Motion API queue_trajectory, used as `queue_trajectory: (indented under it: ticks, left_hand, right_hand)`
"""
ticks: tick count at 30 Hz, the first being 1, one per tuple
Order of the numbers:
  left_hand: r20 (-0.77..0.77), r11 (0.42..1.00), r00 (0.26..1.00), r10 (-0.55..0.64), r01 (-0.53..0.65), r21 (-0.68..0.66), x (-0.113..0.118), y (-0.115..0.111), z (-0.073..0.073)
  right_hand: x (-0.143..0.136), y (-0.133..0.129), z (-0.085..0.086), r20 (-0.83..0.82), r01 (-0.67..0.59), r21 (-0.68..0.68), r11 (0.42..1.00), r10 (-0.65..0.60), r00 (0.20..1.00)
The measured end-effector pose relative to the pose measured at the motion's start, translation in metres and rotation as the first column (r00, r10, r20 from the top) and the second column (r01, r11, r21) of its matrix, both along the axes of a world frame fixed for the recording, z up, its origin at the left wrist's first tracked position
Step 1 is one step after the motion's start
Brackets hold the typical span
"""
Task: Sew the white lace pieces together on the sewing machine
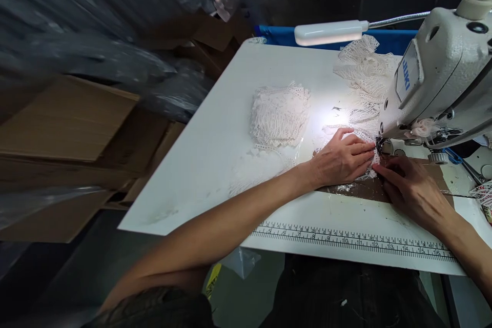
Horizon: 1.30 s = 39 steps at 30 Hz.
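White lace fabric [365, 107] runs over the table to the needle area of a white sewing machine [434, 77]. My left hand [344, 159] lies on the lace just left of the needle, fingers extended and pointing right. Close to the needle on the near side, my right hand [407, 184] has its thumb and fingers at the lace edge, with the fingers curled and partly hidden. A folded stack of white lace [280, 115] sits on the table left of the machine, and a looser lace piece [259, 169] spreads below it.
A lamp [330, 32] on a flexible neck hangs over the table's back. A printed ruler [346, 240] follows the front edge of the white table [215, 164]. Blue-handled scissors [461, 161] lie at the right. Cardboard boxes [65, 118] and plastic wrapping stand beyond the left edge.
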<state>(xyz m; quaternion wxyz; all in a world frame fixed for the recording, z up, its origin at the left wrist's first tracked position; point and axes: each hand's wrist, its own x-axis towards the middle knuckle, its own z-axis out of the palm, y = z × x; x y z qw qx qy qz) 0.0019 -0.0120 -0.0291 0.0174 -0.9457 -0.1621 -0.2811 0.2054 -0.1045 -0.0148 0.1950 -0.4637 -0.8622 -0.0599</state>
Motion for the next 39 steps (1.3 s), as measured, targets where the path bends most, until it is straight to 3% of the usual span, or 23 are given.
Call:
queue_trajectory:
  ticks: [20, 32, 39]
  left_hand:
    - [-0.125, 0.989, 0.992, -0.020, 0.001, -0.151, 0.0002, 0.0013, 0.0050]
    - [-0.165, 0.996, 0.984, 0.059, -0.069, -0.054, 0.0046, -0.0068, 0.0078]
    - [-0.183, 0.993, 0.979, 0.090, -0.102, -0.054, 0.0066, -0.0047, 0.0082]
  right_hand:
    - [0.0028, 0.0004, 0.0010, -0.009, -0.001, -0.008, 1.000, 0.000, 1.000]
    - [0.0074, 0.0016, -0.0031, -0.074, 0.028, -0.085, 0.996, -0.035, 0.997]
    - [0.0042, 0.0022, -0.0036, -0.031, 0.058, -0.020, 0.998, -0.058, 0.998]
